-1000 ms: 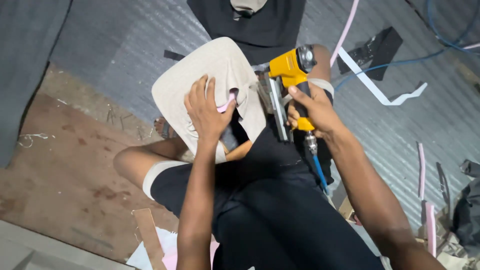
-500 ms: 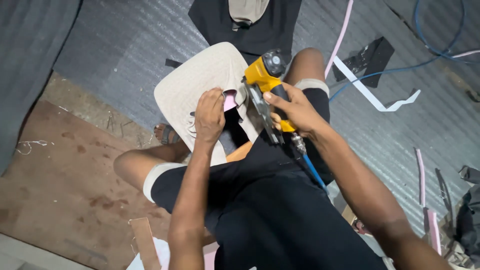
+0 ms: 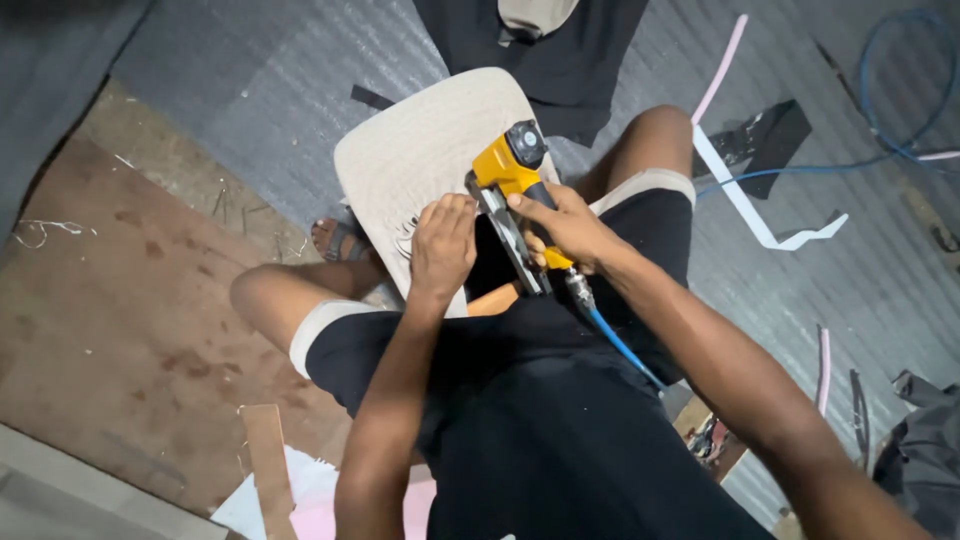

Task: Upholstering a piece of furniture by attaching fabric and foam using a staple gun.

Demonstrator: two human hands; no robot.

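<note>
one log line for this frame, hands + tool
left hand: pressing on beige seat panel | right hand: gripping yellow staple gun | blue hose: attached

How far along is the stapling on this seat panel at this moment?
Done: the beige seat panel sits propped between the person's knees, with black fabric pulled onto its near edge. In hand: the left hand presses that edge while the right hand holds the yellow staple gun against it. Left: most of the panel shows bare; how many staples are in cannot be seen.
</note>
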